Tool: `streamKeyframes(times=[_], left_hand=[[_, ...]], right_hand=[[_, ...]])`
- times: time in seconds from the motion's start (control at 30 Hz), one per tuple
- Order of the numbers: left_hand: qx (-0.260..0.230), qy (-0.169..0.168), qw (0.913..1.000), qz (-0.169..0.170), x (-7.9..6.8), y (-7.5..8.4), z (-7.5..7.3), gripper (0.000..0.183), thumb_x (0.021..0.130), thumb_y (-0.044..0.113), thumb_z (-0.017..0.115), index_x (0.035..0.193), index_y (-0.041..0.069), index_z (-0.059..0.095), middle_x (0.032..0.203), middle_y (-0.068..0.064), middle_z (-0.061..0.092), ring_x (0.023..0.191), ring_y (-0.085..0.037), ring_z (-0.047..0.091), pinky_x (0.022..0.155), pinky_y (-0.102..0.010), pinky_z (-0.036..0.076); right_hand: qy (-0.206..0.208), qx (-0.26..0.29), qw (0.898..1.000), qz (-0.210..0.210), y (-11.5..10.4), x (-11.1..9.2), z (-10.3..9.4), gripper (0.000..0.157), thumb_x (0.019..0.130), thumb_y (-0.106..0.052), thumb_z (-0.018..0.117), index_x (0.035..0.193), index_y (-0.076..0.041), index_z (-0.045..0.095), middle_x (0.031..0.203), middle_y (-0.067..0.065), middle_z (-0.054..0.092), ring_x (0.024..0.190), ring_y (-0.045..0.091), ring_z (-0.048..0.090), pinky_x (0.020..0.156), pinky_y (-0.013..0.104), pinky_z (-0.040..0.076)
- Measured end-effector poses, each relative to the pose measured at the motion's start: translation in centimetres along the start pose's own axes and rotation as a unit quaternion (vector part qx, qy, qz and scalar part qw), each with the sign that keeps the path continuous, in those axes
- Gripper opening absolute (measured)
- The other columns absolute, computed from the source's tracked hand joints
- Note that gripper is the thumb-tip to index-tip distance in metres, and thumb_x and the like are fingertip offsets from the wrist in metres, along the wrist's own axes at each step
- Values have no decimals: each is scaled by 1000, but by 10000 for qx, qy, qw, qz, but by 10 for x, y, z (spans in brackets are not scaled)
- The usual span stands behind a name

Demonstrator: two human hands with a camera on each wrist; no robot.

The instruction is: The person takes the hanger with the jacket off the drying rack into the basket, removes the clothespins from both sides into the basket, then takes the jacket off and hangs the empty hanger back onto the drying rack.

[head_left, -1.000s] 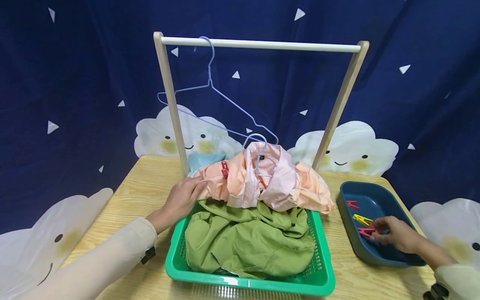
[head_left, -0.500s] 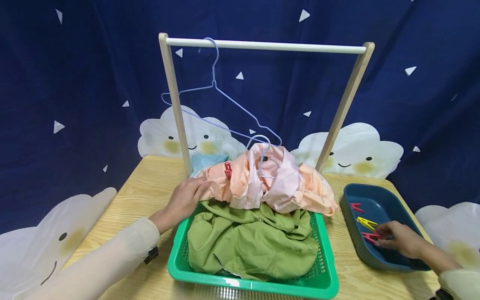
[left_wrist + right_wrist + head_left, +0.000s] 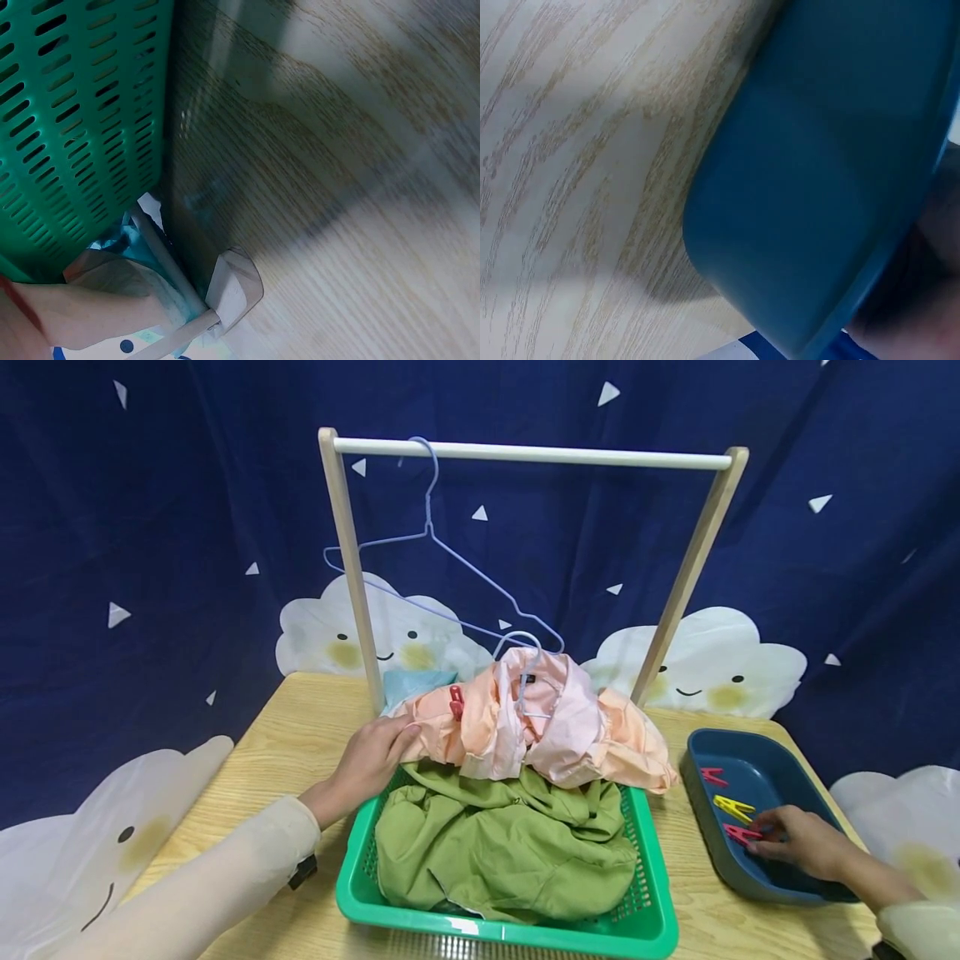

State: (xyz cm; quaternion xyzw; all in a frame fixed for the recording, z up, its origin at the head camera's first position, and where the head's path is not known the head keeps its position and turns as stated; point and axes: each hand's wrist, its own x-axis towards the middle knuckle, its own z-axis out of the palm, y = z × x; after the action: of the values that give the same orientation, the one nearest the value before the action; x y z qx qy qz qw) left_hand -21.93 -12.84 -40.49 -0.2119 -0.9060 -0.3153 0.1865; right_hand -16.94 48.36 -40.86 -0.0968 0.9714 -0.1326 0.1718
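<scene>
A peach-pink shirt [image 3: 555,718] with a hanger [image 3: 517,639] in its collar lies across the back of the green basket [image 3: 502,931]. My left hand [image 3: 367,760] pinches its left sleeve, thumb on top and the other fingers mostly hidden by the cloth. A red clothespin [image 3: 457,702] is clipped on that same sleeve. Inside the dark blue tray [image 3: 697,810], my right hand [image 3: 802,839] pinches the ends of a pinkish-red clothespin [image 3: 741,834]. A yellow clothespin [image 3: 733,807] and another red clothespin [image 3: 712,775] lie beside it. The tray wall hides most of this hand in the right wrist view.
Behind the basket stands a wooden rack with a white rail [image 3: 570,456]. A bare lilac hanger [image 3: 480,572] hangs at its left side. Green clothing [image 3: 502,852] fills the basket, and light blue cloth [image 3: 416,685] lies by the left post. A dark blue curtain closes the back.
The head view has shifted slightly, so everything sits a little further right. My right hand stays at the pinkish-red clothespin, and my left hand keeps hold of the sleeve.
</scene>
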Motion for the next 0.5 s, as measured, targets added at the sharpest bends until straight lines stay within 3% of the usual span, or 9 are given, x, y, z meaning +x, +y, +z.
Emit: streamKeyframes(times=[0.17,0.27,0.5], left_hand=[[-16,23,10000,12,0,1,0,32,105,22,55,74,17,51,63,2,43,66,-16,47,62,-33,41],[-5,35,10000,27,0,1,0,31,105,22,55,75,17,52,64,2,44,66,-16,48,63,-33,41],[-32,90,9999,48,0,0,1,31,105,21,56,74,17,52,63,2,45,65,-16,47,62,-33,40]], right_hand=[[208,-57,9998,-26,-3,-5,-2,34,97,-30,68,103,4,72,82,-2,73,69,0,61,62,26,49],[400,-109,9991,-70,-5,-7,-6,30,98,-29,67,101,1,74,85,-3,73,70,-4,59,62,25,49],[860,-218,9956,-294,-21,-12,-21,25,98,-26,67,100,-2,75,89,-1,73,71,-5,57,62,24,49]])
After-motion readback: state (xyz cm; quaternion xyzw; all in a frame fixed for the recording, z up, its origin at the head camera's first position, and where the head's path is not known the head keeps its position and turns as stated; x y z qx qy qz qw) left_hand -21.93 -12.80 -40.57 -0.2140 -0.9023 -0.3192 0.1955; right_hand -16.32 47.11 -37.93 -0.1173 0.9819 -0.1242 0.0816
